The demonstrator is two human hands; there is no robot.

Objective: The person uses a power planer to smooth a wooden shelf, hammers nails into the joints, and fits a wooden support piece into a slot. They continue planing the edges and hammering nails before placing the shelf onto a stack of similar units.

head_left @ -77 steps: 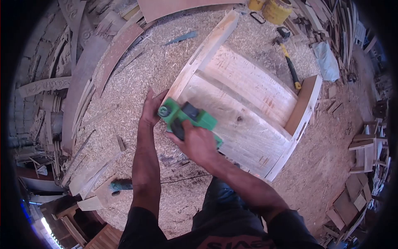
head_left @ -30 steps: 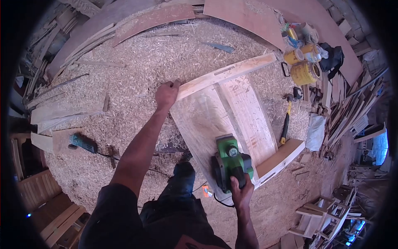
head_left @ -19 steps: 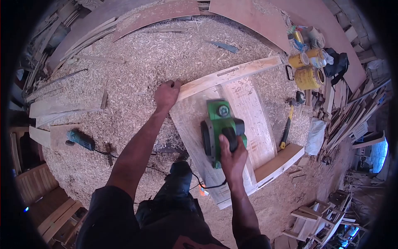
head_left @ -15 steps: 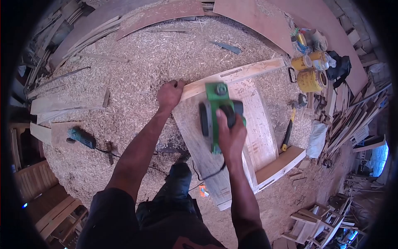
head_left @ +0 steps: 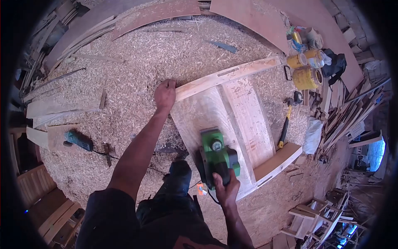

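A wooden frame with flat panels [head_left: 253,120] lies on the shavings in the middle of the view. My right hand [head_left: 226,189] is wrapped round the rear handle of a green power planer [head_left: 215,153], which rests on the near part of the left panel. The planer hides the wood under it. At the left end of the slotted top rail [head_left: 228,74], my left hand [head_left: 165,96] grips the rail's corner, its fingers bent. A cable runs from the planer's back past the panel's near edge.
A teal power tool [head_left: 78,140] lies on the left among boards. Right of the frame are a yellow-and-black tool [head_left: 284,130], a white sack [head_left: 314,136] and yellow containers [head_left: 306,79]. Wood sheets [head_left: 251,20] lie at the far side, with stacked scraps to the right.
My right hand has drawn the green planer back toward my body, from near the top rail to the near part of the panel. My left hand stays at the rail's corner.
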